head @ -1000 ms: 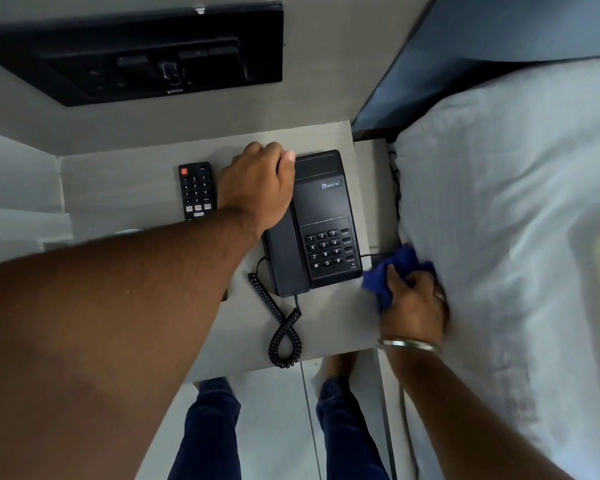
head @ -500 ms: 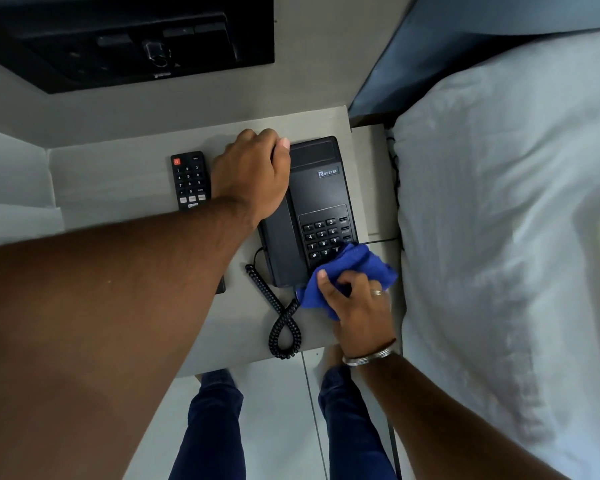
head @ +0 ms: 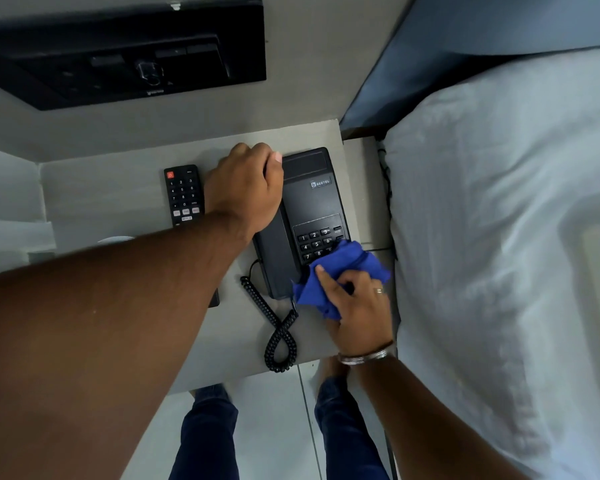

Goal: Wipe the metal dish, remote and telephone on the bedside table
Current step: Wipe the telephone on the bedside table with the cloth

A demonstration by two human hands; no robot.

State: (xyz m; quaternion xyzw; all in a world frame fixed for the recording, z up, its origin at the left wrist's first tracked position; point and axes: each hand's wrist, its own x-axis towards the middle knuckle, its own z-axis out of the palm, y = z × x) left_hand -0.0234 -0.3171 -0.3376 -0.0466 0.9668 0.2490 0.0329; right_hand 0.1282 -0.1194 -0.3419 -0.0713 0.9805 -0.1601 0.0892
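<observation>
The black telephone (head: pixel 309 202) sits on the pale tabletop (head: pixel 118 188), toward its right edge, close to the bed (head: pixel 499 237). The left hand (head: pixel 245 188) is curled over the far end of the handset (head: pixel 274 261), fingers bent down over its top edge and thumb tip showing beside the phone body; whether it grips or merely rests cannot be told. The right hand (head: pixel 357 306) is closed on a crumpled blue cloth (head: pixel 340 271), fingers folded around the wad, and presses it against the near right corner of the telephone, covering the lower rows of the keypad (head: pixel 314 237). Digits one to six and part of the next row remain readable above the cloth. A ring shows on one finger and a metal bangle (head: pixel 366 355) circles the right wrist. The coiled cord (head: pixel 278 327) runs from the near end of the handset and loops to the front edge of the tabletop. The remote (head: pixel 184 195) lies flat to the left of the telephone, just beside the left hand, buttons up; its near portion is hidden by the left forearm. A pale curved rim (head: pixel 115 239) shows at the forearm's upper edge, left of the remote; what it belongs to cannot be confirmed. A dark switch panel (head: pixel 118 50) is mounted on the wall behind.
</observation>
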